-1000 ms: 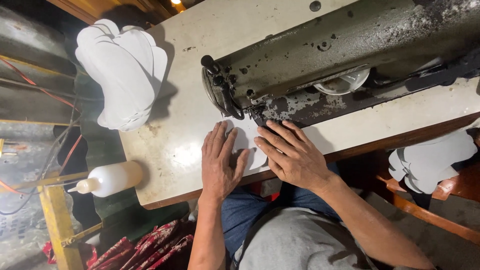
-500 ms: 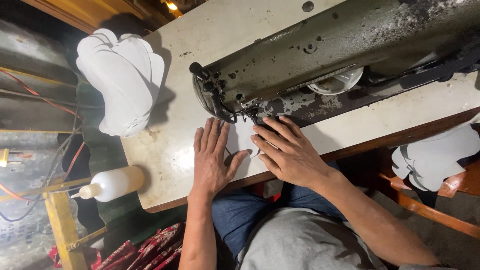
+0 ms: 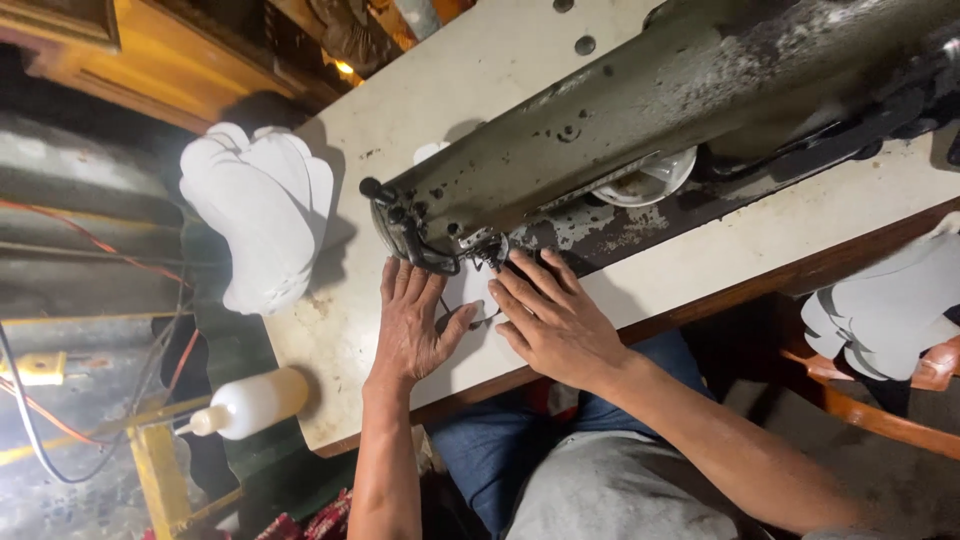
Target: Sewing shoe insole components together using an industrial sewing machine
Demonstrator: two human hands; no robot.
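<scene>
Two hands, left hand point(image 3: 412, 325) and right hand point(image 3: 555, 318), press flat, fingers spread, on thin white piece point(image 3: 470, 292).

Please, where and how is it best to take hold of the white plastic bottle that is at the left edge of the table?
Probably around its wide round body. The white bottle lies tilted beside the table edge, nozzle pointing left. Its body is the thickest and most exposed part. Coming from above with the left hand seems easiest; the thin nozzle gives a poor grip.
</scene>
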